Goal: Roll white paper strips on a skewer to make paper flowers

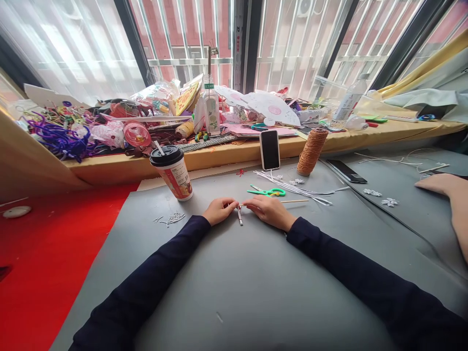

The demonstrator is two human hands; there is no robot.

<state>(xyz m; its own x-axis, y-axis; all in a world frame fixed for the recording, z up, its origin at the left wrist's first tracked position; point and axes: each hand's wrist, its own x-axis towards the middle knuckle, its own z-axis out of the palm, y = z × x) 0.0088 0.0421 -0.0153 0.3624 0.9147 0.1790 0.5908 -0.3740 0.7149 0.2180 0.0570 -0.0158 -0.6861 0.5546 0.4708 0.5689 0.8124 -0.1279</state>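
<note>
My left hand [220,210] is closed, its thumb and fingertips pinched on a short white cord [240,217] whose loose end hangs down toward the table. Close beside it, my right hand [270,211] is also closed, fingertips at the same spot. A thin wooden stick [297,201] sticks out from behind the right hand, and its other end seems to reach the fingertips. Just beyond the hands lie green-handled scissors [268,191]. Long white cords [303,191] are spread behind and to the right of them. Small white cord pieces [171,218] lie left of my left hand.
A lidded paper cup [177,176] stands at the left, a propped phone [269,150] and a brown twine spool [312,153] at the back. White flower shapes [389,202] and another phone [346,171] lie right, near another person's arm [451,195]. Craft clutter fills the sill [219,152].
</note>
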